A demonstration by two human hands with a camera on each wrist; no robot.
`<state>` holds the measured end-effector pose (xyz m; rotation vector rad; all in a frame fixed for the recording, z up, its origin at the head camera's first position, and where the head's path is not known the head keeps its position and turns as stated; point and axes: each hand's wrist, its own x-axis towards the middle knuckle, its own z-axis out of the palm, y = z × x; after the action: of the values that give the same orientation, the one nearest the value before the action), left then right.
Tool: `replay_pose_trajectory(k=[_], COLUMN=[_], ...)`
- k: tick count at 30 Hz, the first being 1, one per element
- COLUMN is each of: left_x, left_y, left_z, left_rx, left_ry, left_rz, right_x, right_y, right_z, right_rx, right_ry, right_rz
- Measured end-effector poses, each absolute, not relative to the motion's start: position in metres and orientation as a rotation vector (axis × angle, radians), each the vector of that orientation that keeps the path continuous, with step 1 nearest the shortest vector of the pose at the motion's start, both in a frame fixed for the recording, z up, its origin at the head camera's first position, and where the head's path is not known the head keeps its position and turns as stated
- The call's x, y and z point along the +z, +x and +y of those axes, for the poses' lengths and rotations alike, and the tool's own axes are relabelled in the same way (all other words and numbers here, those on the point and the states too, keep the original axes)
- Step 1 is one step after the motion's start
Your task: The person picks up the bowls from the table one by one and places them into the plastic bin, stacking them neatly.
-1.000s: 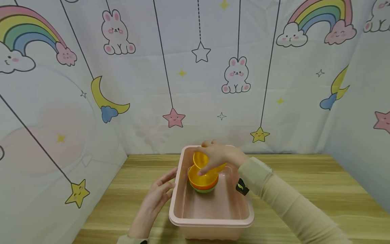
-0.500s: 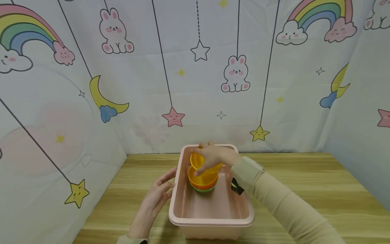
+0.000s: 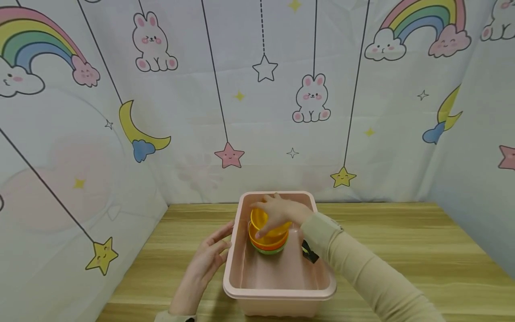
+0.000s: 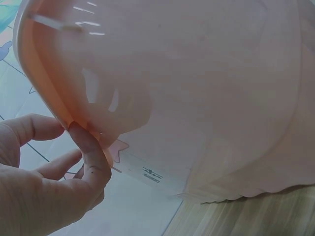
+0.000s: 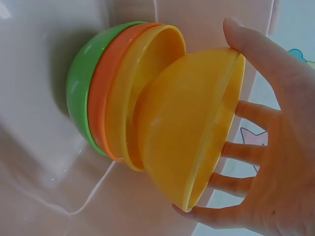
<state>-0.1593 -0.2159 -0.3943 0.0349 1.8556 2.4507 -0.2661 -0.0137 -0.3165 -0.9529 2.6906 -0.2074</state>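
Here the right hand grips a yellow bowl; left hand rests open-fingered.

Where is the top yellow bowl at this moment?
The top yellow bowl is gripped by the right hand, tilted and partly inside the stacked bowls. In the head view, this is at the far end of the pink bin.

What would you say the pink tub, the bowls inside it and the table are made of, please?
Pink tub: apparently glossy moulded plastic, with streaky glare on its wall.
Yellow bowl held by the right hand: thin smooth plastic, faintly translucent at the rim.
Nested bowls: likely the same plastic.
Table: matte wood grain, possibly laminate.
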Motion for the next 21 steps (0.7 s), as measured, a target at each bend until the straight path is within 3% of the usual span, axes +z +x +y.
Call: replay_pose_trajectory(k=[21], left_x=[-0.393], left_y=[-0.159], left_z=[-0.217], left_rx=[2.407], left_ry=[0.056], left_rz=[1.852], right_x=[-0.336], right_y=[-0.266], right_z=[-0.023], right_rx=[-0.171], right_ry=[-0.913], right_rz=[2.712])
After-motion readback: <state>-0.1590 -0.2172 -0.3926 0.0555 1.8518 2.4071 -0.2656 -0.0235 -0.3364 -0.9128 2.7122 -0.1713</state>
